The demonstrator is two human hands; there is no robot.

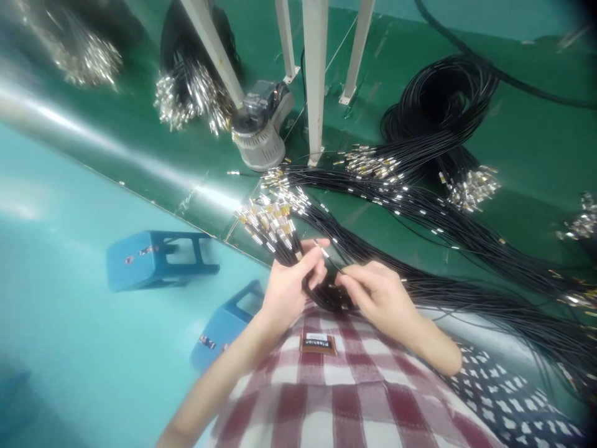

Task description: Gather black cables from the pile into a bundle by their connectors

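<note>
A bunch of black cables [288, 252] with silver and yellowish metal ends runs through my left hand [291, 283], whose fingers are closed around it. The ends fan out beyond that hand, toward the upper left. Between the two hands stretches a single black cable [333, 262] with a bright tip, which lies by my left thumb and forefinger. My right hand [382, 295] is closed in a pinch on this cable, lower down. Below the hands, the bunch curves close against the checked apron [345, 367].
Long black cables [448, 286] spread across the green table [354, 130] to the right. A coiled bundle [438, 93] lies farther back. Near a white post [315, 81] stands a grey machine [259, 140]. Two blue stools [140, 258] are on the floor at left.
</note>
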